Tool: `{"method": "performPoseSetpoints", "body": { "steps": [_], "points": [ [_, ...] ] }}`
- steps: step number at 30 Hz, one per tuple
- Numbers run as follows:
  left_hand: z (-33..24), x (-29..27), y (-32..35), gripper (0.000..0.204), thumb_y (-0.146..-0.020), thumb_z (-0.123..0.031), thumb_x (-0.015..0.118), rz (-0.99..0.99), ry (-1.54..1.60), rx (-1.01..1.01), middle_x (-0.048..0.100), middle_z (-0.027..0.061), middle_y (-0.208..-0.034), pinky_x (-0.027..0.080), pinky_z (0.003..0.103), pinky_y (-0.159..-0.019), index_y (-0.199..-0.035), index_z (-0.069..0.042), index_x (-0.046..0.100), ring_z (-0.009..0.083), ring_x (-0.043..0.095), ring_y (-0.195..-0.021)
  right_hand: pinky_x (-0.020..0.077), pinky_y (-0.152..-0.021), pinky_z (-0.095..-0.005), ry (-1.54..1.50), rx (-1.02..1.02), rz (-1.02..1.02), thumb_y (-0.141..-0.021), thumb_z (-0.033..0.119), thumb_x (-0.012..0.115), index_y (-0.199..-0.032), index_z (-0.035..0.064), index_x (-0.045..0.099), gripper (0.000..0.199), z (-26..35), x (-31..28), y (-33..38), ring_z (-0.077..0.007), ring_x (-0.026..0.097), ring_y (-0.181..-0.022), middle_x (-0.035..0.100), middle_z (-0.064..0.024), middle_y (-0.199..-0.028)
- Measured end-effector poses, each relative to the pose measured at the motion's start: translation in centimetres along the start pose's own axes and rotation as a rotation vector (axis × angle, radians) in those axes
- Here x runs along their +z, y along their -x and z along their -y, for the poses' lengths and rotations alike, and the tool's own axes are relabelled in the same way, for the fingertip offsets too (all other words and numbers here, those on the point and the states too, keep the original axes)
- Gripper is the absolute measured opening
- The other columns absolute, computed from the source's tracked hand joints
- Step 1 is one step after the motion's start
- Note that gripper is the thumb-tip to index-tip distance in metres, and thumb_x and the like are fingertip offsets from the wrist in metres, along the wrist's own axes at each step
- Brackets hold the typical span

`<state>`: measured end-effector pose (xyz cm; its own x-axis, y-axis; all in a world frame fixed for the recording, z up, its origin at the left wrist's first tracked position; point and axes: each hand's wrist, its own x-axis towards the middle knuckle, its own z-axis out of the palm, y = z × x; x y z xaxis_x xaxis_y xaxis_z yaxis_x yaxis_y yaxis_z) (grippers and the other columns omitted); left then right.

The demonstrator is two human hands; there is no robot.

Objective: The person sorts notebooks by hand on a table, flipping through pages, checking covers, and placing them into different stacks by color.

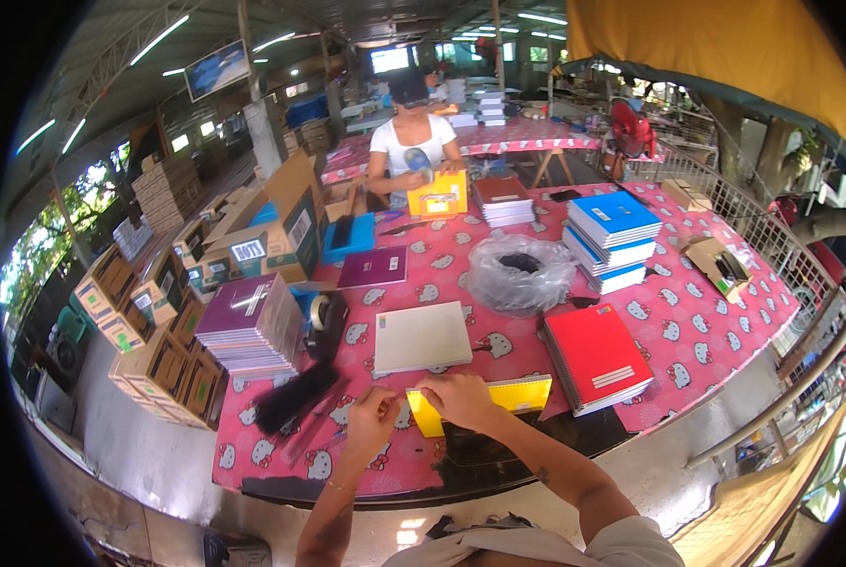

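Observation:
A yellow spiral notebook (525,395) stands on its long edge at the table's near side, its bound edge up. My right hand (456,398) grips it over the top edge, left of its middle. My left hand (376,412) is closed in a pinch at the notebook's left end; what its fingertips hold is too small to make out. Just beyond lies a pale notebook (423,337). To the right is a stack of red spiral notebooks (596,354). Black strips (295,397) lie left of my left hand, beside a tape dispenser (327,326).
Purple notebooks (248,317) are stacked at the left, blue ones (612,222) at the right. A clear plastic bag (519,274) lies mid-table. Across the table, a person (414,142) holds a yellow notebook (439,194). Cardboard boxes (163,354) stand left of the table.

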<state>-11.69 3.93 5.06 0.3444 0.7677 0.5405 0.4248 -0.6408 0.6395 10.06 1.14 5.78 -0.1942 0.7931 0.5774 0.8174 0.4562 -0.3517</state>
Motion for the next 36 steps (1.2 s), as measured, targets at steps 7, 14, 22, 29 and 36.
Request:
{"method": "performPoseSetpoints", "body": {
  "steps": [7,14,22,29,36],
  "points": [
    [-0.4,0.3,-0.7,0.013,-0.085,-0.001,0.077,-0.007,0.063,-0.016,0.064,0.0093,-0.081,0.05,0.028,-0.056,-0.094,-0.001,0.069,0.0167,0.064,-0.063,0.0563,-0.063,-0.0399,0.005,-0.029,0.014,-0.093,0.025,0.065,-0.109,0.0259,0.076,0.019,0.0,-0.2,0.1,-0.0263,0.07,-0.065,0.075,-0.0037,-0.082],
    [-0.6,-1.1,-2.3,0.017,-0.087,-0.006,0.075,0.192,-0.032,0.137,0.064,0.0128,-0.086,0.053,0.037,-0.063,-0.102,-0.002,0.068,0.0283,0.068,-0.072,0.0571,-0.068,-0.0473,-0.088,0.04,0.122,-0.095,0.032,0.063,-0.107,0.0236,0.074,0.018,0.5,-0.2,0.1,-0.032,0.071,-0.076,0.075,-0.0054,-0.087],
    [-1.6,-0.9,-2.8,0.019,-0.087,-0.009,0.075,0.241,-0.091,0.101,0.068,0.0151,-0.088,0.053,0.04,-0.066,-0.105,-0.004,0.069,0.0333,0.069,-0.076,0.0557,-0.072,-0.0484,-0.256,0.004,0.109,-0.092,0.019,0.066,-0.1,0.0105,0.073,0.014,-1.2,-0.2,0.0,-0.0386,0.07,-0.078,0.072,-0.0168,-0.084],
    [-1.0,-0.8,-3.2,0.027,-0.094,-0.023,0.07,0.332,-0.114,0.128,0.067,0.0152,-0.091,0.053,0.043,-0.067,-0.115,-0.006,0.069,0.0338,0.067,-0.072,0.0535,-0.08,-0.0479,-0.34,-0.015,0.192,-0.091,0.016,0.067,-0.098,0.0023,0.072,0.016,-1.8,-1.0,-0.4,-0.0391,0.069,-0.086,0.072,-0.0183,-0.09],
    [-2.5,-0.6,-3.5,0.021,-0.094,-0.02,0.07,0.238,-0.187,0.233,0.069,0.0145,-0.09,0.053,0.04,-0.065,-0.109,-0.005,0.071,0.032,0.067,-0.079,0.0542,-0.078,-0.0493,-0.06,-0.127,0.121,-0.093,0.017,0.066,-0.116,0.0077,0.069,0.025,-0.7,-3.1,1.2,-0.036,0.07,-0.088,0.072,-0.0177,-0.094]
  ]
}}
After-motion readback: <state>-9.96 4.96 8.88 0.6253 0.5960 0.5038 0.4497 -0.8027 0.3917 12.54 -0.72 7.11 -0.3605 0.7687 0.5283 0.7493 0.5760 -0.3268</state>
